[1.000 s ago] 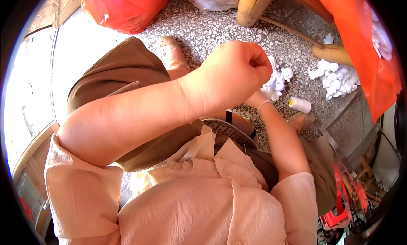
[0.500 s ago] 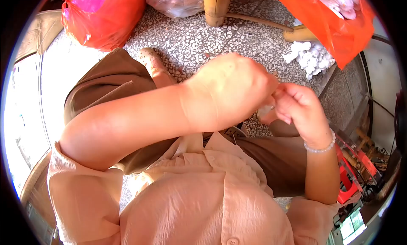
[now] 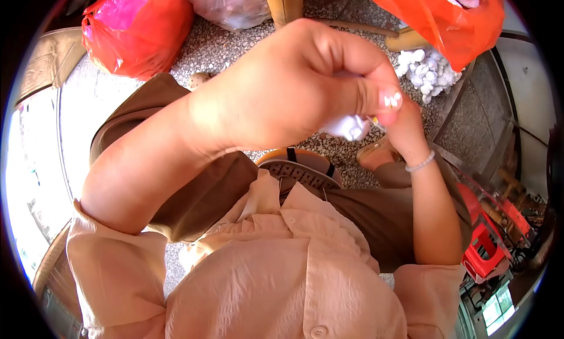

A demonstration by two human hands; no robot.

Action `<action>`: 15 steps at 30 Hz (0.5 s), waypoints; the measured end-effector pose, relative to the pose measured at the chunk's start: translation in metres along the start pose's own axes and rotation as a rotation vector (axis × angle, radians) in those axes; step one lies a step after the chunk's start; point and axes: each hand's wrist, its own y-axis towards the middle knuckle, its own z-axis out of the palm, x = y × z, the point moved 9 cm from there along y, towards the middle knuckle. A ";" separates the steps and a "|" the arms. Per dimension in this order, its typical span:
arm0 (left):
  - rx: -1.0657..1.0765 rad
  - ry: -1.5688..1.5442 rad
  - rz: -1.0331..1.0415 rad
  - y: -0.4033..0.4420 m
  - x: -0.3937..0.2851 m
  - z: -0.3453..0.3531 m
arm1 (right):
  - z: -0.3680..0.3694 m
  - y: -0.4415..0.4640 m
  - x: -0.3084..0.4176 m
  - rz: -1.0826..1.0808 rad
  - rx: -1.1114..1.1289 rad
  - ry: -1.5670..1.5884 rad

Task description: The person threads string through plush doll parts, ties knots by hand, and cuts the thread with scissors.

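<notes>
Red plastic, knotted and full, makes the bag (image 3: 138, 36) farthest to the left, ahead of the left forearm. Next comes a see-through bag (image 3: 232, 4), beyond the left hand, then a bamboo post (image 3: 284, 7) beside it. The left hand (image 3: 288, 83) is closed and raised, its thumb tip pressed against the curled forefinger; whether anything thin sits in that pinch, I cannot tell. Nearer the body, below this hand, is a dark perforated thing (image 3: 302, 173) with an orange rim. Just under the left fingers shows a white piece (image 3: 352, 128), blurred and partly covered, with a speck of yellow at its right. It lies on the body side of the left hand and to the left of the right wrist, its visible part running roughly left to right. The left hand is nearer to it in view, though whether either hand grips it is unclear. The right hand (image 3: 408, 126), beaded band at the wrist, comes in close behind the left thumb; its fingers are hidden, so their state cannot be told. Beyond it rests a white knobbly bunch (image 3: 427, 75), partly under an orange bag (image 3: 440, 25). Farthest right, beside the right elbow, is a red stool (image 3: 483, 236).
</notes>
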 end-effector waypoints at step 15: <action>0.249 -0.281 0.119 -0.007 -0.016 -0.004 | 0.061 -0.013 -0.025 -0.044 0.142 0.313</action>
